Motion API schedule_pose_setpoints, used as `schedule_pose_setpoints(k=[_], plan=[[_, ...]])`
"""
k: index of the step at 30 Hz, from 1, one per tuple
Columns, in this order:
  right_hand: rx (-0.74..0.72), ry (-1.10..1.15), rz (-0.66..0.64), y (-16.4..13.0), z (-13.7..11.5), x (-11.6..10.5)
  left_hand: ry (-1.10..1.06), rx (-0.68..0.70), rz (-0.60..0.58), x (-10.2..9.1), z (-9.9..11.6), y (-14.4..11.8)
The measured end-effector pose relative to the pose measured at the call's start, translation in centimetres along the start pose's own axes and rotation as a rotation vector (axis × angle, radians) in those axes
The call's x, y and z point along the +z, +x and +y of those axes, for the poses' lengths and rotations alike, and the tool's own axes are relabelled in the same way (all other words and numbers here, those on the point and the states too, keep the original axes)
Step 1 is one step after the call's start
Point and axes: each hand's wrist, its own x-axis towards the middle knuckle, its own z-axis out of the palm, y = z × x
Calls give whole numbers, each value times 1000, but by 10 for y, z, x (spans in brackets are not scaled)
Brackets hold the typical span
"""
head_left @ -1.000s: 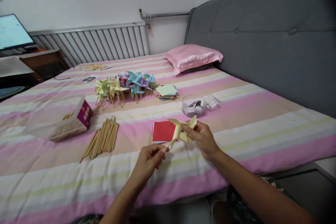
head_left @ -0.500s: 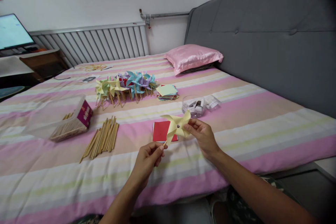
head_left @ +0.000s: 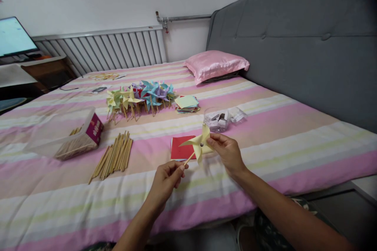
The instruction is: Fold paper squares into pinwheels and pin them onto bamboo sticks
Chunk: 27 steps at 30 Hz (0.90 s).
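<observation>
A pale yellow paper pinwheel (head_left: 199, 142) on a thin wooden stick is held above the striped bedspread (head_left: 265, 133). My left hand (head_left: 167, 179) pinches the lower end of the stick. My right hand (head_left: 226, 152) holds one yellow blade at the pinwheel's right side. A dark pin sits at the wheel's centre. Under the pinwheel lies a stack of square papers with a red sheet (head_left: 180, 149) on top.
A row of finished pinwheels (head_left: 140, 96) lies further back, beside a stack of coloured papers (head_left: 187, 103). Loose wooden sticks (head_left: 115, 155) and an opened stick box (head_left: 70, 138) lie to the left. A clear tub of small parts (head_left: 217, 119) stands behind my right hand. Pink pillow (head_left: 216, 63), grey headboard (head_left: 294, 39).
The pinwheel has turned on its stick, its blades in a new position, and my right hand has shifted slightly lower along its edge. My left hand stays put.
</observation>
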Motion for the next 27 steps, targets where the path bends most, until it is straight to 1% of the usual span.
schedule_pose_setpoints(k=[3,5,8,10,12,15,18,22,27], plan=[[-85,-132,48,1,-2,-2,-5,-11,32,0,0,1],[-198,-255,104,0,-6,-3,1,-1,73,-1,-1,2],[-394,-412,162,-2,-12,-4,39,81,189,-3,-4,4],[-438,-441,126,-5,-14,-3,79,149,276,-4,-4,4],[-421,-413,48,-9,-14,0,101,191,327,-4,-3,3],[-406,-372,-38,-14,-14,4,113,220,355,-4,-2,1],[-386,-340,-48,-15,-15,5,163,250,377,-5,-2,0],[-316,-283,-36,-12,-14,3,261,288,398,-7,-4,1],[-253,-223,-38,-9,-9,0,324,317,380,-3,-4,0]])
